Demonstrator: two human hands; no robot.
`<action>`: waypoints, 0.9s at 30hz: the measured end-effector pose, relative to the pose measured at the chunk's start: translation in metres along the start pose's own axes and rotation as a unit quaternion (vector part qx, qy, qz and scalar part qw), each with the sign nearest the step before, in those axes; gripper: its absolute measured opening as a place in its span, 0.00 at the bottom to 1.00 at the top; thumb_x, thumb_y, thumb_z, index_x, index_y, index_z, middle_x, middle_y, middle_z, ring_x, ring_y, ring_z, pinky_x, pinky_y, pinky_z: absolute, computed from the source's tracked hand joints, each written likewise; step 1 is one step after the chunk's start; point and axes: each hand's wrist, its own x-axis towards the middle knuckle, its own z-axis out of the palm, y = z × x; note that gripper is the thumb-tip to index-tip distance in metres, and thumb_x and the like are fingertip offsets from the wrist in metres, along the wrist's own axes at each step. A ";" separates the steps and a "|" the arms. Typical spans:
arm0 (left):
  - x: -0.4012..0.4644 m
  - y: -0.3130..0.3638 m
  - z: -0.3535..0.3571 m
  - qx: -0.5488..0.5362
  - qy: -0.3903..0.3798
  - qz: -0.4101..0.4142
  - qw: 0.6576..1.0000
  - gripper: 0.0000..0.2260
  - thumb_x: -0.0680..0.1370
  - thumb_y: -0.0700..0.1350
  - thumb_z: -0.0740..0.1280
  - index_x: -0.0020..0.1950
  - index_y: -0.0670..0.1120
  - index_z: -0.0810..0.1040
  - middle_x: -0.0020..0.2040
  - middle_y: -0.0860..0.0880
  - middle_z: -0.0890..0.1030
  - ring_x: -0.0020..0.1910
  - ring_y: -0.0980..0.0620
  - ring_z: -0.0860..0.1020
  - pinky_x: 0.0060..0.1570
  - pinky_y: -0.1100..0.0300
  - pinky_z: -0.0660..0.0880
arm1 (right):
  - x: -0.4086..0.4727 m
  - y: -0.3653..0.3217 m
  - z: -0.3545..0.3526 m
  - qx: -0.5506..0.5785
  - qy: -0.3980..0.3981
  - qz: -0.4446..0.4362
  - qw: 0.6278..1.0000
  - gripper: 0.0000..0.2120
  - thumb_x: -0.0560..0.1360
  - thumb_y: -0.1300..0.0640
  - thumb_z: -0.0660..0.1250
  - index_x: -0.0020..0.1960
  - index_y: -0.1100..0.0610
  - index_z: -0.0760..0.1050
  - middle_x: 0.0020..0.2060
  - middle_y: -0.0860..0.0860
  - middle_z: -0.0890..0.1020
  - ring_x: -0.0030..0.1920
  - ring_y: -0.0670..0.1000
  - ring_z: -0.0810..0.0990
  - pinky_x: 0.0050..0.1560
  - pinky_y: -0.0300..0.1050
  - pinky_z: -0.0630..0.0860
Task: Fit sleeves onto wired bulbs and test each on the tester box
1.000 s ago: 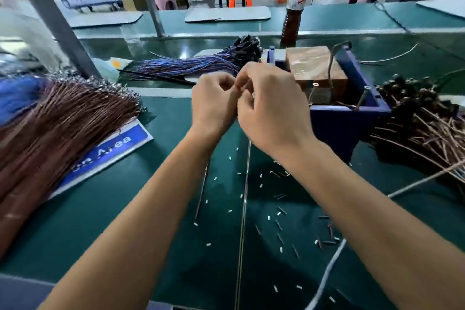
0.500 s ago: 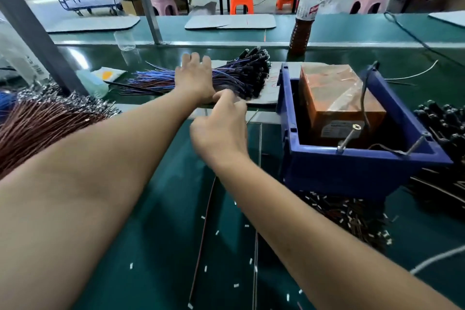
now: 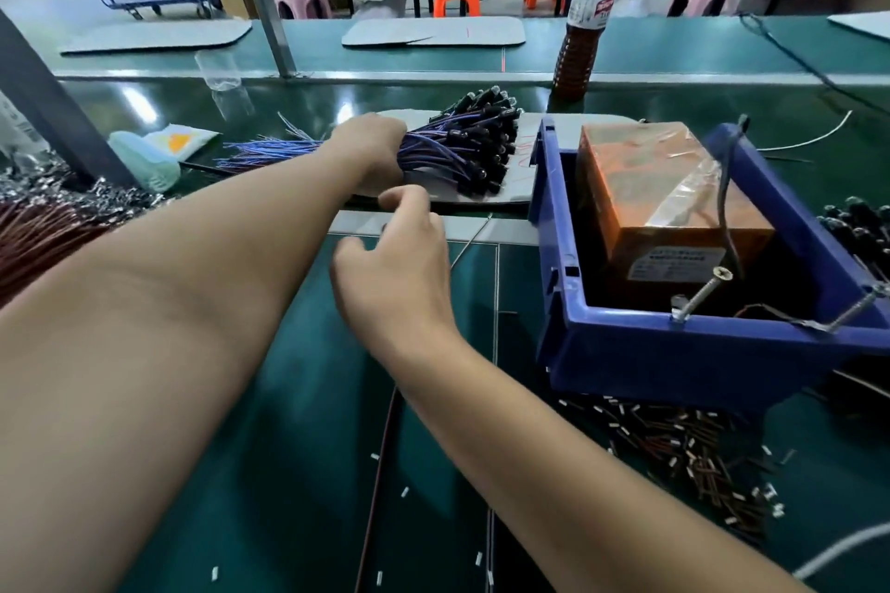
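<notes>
Head view looks down on a green workbench mat (image 3: 269, 472) with both bare forearms reaching forward. At about 12 o'clock from the centre, the left hand (image 3: 368, 144) lies on a bundle of purple-wired bulbs (image 3: 452, 144), its fingers curled over the wires where they bunch; the black bulb ends fan out toward 1 o'clock and the loose wire tails trail off to 10 o'clock. The bundle rests on a pale grey board (image 3: 510, 195). Just below it, the right hand (image 3: 395, 265) hovers near the board's front edge with fingers loosely bent and spread — thumb and forefinger apart. Whether it holds anything I cannot tell; a thin wire (image 3: 469, 238) runs out from beside it toward 2 o'clock.

At 3 o'clock stands a blue plastic bin (image 3: 674, 352) holding the tester box (image 3: 655, 197), orange-brown and wrapped in clear tape, with a screw (image 3: 700, 296) and another metal contact (image 3: 852, 311) fixed on the bin's front rim. In front of the bin, at 5 o'clock, lies a scatter of short brown wire offcuts (image 3: 684, 457) and white bits. A heap of brown wires (image 3: 38, 231) sits at 9 o'clock, and more black-capped bulbs (image 3: 862, 226) at the right edge. A plastic bottle (image 3: 585, 14) of dark liquid stands beyond the bin.
</notes>
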 end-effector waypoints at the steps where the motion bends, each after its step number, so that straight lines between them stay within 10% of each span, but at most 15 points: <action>1: -0.001 0.001 0.001 0.013 0.016 0.006 1.000 0.10 0.73 0.44 0.71 0.52 0.46 0.74 0.53 0.40 0.81 0.53 0.38 0.79 0.44 0.55 0.69 | 0.005 0.002 0.001 0.019 0.007 0.036 0.999 0.20 0.77 0.58 0.65 0.67 0.52 0.67 0.59 0.52 0.74 0.54 0.56 0.75 0.58 0.49 0.73; 8: -0.012 0.001 0.000 0.043 0.035 0.034 0.998 0.11 0.73 0.43 0.72 0.52 0.45 0.75 0.55 0.38 0.81 0.55 0.37 0.79 0.46 0.54 0.71 | 0.030 0.011 0.024 0.156 -0.011 0.191 0.969 0.14 0.75 0.57 0.64 0.57 0.51 0.63 0.61 0.57 0.78 0.61 0.64 0.82 0.62 0.62 0.79; 15: -0.018 -0.004 -0.004 0.016 -0.010 0.053 0.998 0.12 0.73 0.42 0.73 0.52 0.42 0.74 0.53 0.38 0.79 0.45 0.43 0.71 0.43 0.55 0.68 | 0.060 0.004 0.037 0.247 0.056 0.243 0.936 0.18 0.78 0.55 0.61 0.66 0.60 0.74 0.58 0.57 0.81 0.58 0.61 0.81 0.56 0.48 0.77; 23: -0.029 -0.016 -0.009 0.016 0.017 0.088 0.996 0.06 0.77 0.42 0.64 0.48 0.44 0.67 0.44 0.43 0.69 0.42 0.40 0.69 0.41 0.50 0.65 | 0.085 -0.007 0.051 0.339 0.093 0.264 0.898 0.21 0.80 0.47 0.65 0.66 0.59 0.78 0.62 0.58 0.83 0.62 0.62 0.82 0.67 0.58 0.77; 27: -0.039 -0.014 -0.025 0.027 0.061 0.110 0.992 0.06 0.77 0.44 0.65 0.48 0.45 0.68 0.41 0.44 0.70 0.39 0.40 0.70 0.40 0.51 0.65 | 0.084 -0.005 0.050 0.369 0.059 0.243 0.895 0.25 0.80 0.38 0.64 0.69 0.54 0.77 0.58 0.48 0.80 0.51 0.53 0.78 0.54 0.48 0.77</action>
